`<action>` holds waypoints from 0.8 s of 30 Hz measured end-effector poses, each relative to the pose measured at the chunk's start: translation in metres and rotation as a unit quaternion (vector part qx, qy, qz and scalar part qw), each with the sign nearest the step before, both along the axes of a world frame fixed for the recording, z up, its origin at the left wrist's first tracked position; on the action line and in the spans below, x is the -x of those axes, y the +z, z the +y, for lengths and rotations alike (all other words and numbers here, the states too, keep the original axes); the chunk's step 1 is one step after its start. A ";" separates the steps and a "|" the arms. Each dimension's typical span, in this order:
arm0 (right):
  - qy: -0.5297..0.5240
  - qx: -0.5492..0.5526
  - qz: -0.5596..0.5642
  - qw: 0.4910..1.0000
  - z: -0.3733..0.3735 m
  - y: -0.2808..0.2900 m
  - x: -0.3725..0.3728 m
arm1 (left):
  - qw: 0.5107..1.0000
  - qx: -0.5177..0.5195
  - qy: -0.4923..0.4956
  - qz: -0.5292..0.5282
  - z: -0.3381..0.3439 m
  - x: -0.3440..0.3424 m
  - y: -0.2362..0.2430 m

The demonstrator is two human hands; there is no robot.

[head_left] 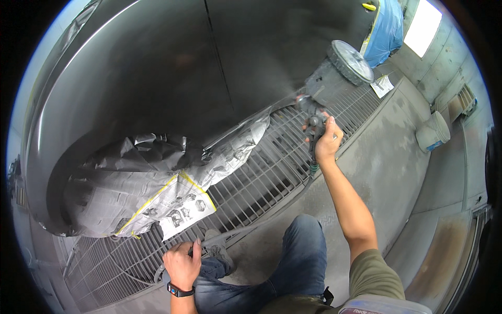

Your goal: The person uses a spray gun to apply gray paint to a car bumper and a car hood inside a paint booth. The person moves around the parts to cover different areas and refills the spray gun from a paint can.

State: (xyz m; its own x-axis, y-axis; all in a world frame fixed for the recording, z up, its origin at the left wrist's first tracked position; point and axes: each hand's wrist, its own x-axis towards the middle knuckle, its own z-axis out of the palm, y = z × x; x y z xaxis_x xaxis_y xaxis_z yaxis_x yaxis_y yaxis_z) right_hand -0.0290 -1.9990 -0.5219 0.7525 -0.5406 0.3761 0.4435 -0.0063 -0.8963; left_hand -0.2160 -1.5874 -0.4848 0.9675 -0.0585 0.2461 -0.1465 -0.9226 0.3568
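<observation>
My right hand (327, 137) grips a dark spray gun (314, 118) with a large lidded cup (346, 65) on top. A fine mist shows at its nozzle, which faces the dark car body panel (172, 68). A hose hangs from a green fitting (314, 167) under the gun. Low down, my left hand (181, 261) is closed around the dark air hose (246, 226). Above that hand, crumpled masking paper and plastic (115, 201), edged with yellow tape, cover the lower part of the car.
A metal floor grate (256, 188) runs under the car beside grey floor (387, 162). At right stand a white bucket (432, 131), a wall vent (460, 102) and a bright window (422, 27). Blue sheeting (384, 34) covers part of the car at top right. My jeans-clad legs are below.
</observation>
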 end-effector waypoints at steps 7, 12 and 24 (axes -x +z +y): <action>0.202 0.006 0.035 0.979 0.113 0.028 0.032 | 0.997 -0.051 0.053 0.012 0.002 -0.001 -0.003; 0.384 0.038 -0.033 0.922 0.164 0.058 0.023 | 0.997 -0.066 0.045 -0.015 -0.007 -0.008 -0.007; -0.027 0.004 -0.040 0.999 0.012 0.071 -0.006 | 0.999 0.000 0.045 -0.027 0.004 -0.003 0.000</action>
State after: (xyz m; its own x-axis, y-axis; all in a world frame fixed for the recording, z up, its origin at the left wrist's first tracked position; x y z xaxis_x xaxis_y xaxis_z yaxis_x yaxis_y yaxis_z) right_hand -0.0231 -1.9870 -0.4506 0.6898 -0.5757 0.4390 0.5133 -0.0388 -0.8573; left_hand -0.2126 -1.5837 -0.4853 0.9539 0.0287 0.2989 -0.0816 -0.9332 0.3499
